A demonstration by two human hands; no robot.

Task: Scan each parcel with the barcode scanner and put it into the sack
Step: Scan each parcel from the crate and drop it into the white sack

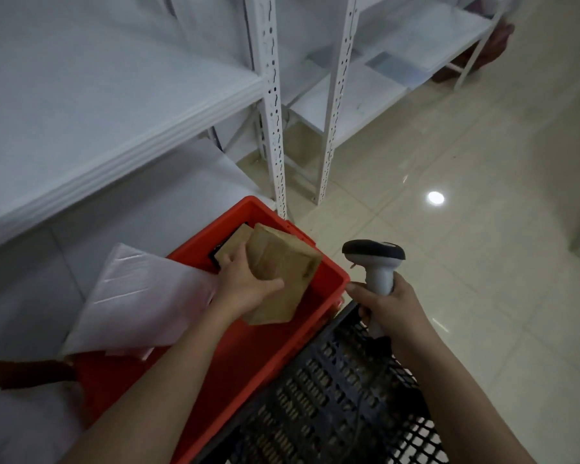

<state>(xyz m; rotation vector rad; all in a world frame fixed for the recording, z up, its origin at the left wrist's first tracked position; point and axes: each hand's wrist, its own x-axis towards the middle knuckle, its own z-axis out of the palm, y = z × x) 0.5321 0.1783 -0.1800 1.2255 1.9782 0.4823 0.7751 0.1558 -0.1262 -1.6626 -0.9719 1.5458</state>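
2 hands: 1 brown parcel (282, 272) (gripped), 1 scanner (377, 262).

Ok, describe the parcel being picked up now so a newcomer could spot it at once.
Find the red crate below the white shelving. Over its far end the left hand grips a brown cardboard parcel, tilted. Unlike the flat white mailer draped over the crate's left rim, it is boxy and brown.

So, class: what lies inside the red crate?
The red crate holds a brown parcel gripped by the left hand, another brown parcel and something dark behind; what lies beneath is covered.
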